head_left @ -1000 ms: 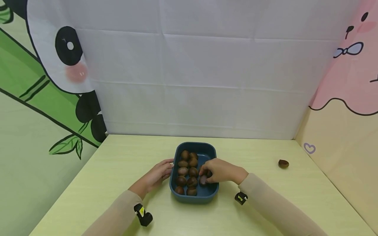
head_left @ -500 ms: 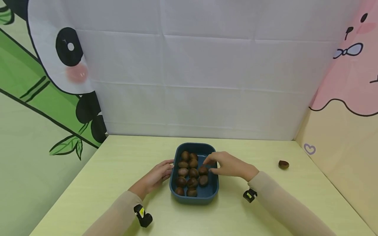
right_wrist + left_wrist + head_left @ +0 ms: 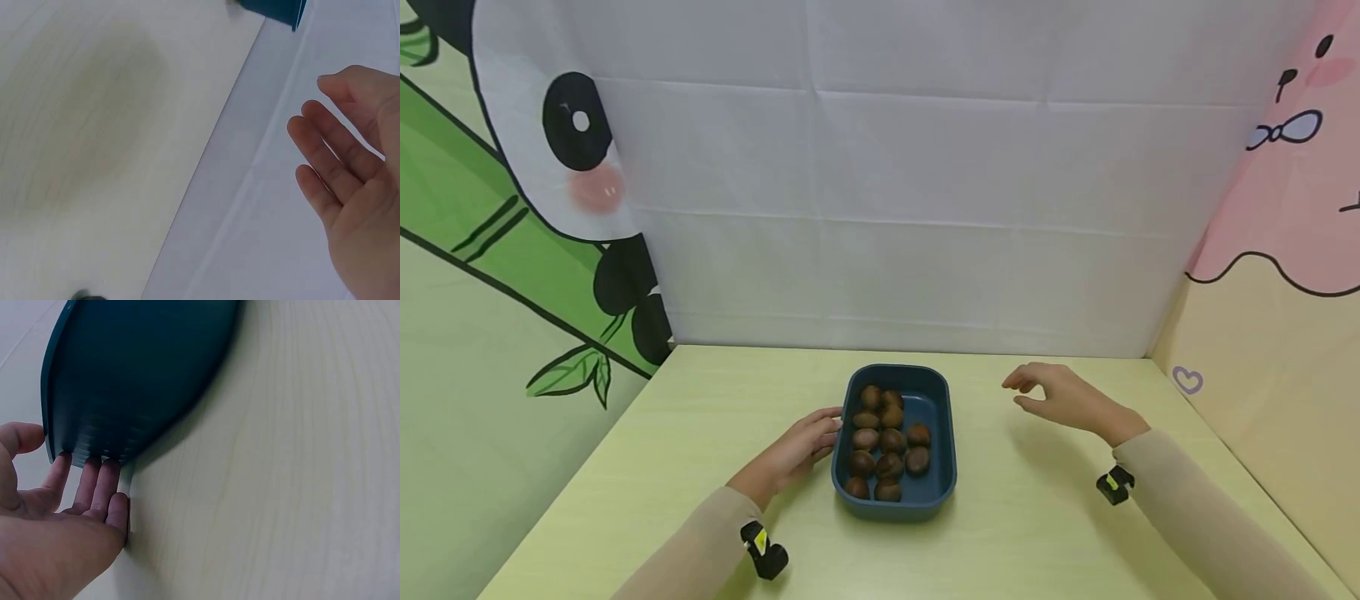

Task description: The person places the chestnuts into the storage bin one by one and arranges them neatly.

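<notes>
A dark blue rectangular box (image 3: 930,492) sits on the table, with several brown chestnuts (image 3: 891,440) lying in loose rows inside it. My left hand (image 3: 797,450) rests at the box's left side. In the left wrist view, its fairly straight fingers (image 3: 87,481) touch the outer wall and its thumb lies by the rim. Well right of the box, my right hand (image 3: 1063,397) is raised over the table. Its fingers (image 3: 322,156) are loosely bent, the thumb apart from them, and nothing is held. The hand and forearm hide the spot where a lone chestnut lay.
The pale yellow table (image 3: 760,367) ends at a white cloth backdrop (image 3: 925,208). Printed cartoon sheets (image 3: 1262,183) stand at both sides. A small dark thing (image 3: 87,296) is cut off at the bottom edge of the right wrist view.
My right hand let go of a chestnut in the box's right part, then rose and moved away to the right, over the table. My left hand stays at the box.
</notes>
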A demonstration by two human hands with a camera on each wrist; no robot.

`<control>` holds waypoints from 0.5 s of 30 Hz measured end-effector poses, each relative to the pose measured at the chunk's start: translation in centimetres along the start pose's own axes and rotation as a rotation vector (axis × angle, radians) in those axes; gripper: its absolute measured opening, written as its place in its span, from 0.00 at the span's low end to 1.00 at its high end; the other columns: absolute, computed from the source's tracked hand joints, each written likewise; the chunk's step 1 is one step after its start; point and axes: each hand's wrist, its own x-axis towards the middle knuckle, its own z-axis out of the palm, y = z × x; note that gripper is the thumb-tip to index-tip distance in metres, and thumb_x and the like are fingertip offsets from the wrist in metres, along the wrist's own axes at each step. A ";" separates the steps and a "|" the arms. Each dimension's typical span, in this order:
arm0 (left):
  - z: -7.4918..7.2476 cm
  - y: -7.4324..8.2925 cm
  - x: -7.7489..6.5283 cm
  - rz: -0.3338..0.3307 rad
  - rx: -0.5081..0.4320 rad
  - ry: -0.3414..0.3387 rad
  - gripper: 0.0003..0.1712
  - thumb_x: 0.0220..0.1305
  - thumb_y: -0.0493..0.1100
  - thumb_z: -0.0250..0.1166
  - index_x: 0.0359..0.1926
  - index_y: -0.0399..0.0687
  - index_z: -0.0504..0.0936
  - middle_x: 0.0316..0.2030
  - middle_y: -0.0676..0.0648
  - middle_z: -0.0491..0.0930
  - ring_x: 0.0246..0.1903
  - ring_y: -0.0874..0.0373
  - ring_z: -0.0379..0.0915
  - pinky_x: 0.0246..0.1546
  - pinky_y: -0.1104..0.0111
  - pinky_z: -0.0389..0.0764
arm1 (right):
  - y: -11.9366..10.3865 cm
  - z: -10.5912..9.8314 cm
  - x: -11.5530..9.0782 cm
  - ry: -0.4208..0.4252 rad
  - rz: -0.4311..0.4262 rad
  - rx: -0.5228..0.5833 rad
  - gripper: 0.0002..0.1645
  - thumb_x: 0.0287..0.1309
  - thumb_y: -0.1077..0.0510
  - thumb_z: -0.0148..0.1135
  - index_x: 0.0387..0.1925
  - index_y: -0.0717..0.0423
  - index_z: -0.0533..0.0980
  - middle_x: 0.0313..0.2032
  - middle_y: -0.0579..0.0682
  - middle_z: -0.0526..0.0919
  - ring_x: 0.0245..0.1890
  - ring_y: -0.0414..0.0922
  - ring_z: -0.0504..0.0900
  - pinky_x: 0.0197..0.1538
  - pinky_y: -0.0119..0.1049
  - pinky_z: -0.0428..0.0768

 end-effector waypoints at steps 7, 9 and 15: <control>-0.2 -0.1 0.1 0.002 0.001 0.002 0.34 0.77 0.46 0.50 0.75 0.34 0.54 0.68 0.31 0.65 0.67 0.41 0.63 0.71 0.50 0.55 | 4.4 -2.0 -3.7 0.082 0.135 0.001 0.12 0.65 0.61 0.64 0.50 0.55 0.81 0.46 0.49 0.84 0.45 0.50 0.83 0.51 0.58 0.78; -0.2 0.0 0.1 0.001 0.000 0.000 0.34 0.77 0.46 0.50 0.75 0.34 0.54 0.68 0.32 0.65 0.67 0.41 0.63 0.71 0.50 0.55 | 5.5 -2.3 -4.6 0.091 0.161 -0.012 0.12 0.65 0.61 0.64 0.50 0.56 0.81 0.46 0.51 0.85 0.45 0.51 0.83 0.50 0.58 0.78; 0.0 0.0 0.1 -0.001 0.000 0.001 0.33 0.76 0.45 0.50 0.75 0.34 0.55 0.67 0.32 0.66 0.67 0.42 0.65 0.71 0.50 0.55 | 8.6 -2.8 -7.1 0.082 0.285 0.003 0.15 0.67 0.59 0.62 0.52 0.61 0.80 0.47 0.59 0.84 0.45 0.55 0.82 0.47 0.55 0.80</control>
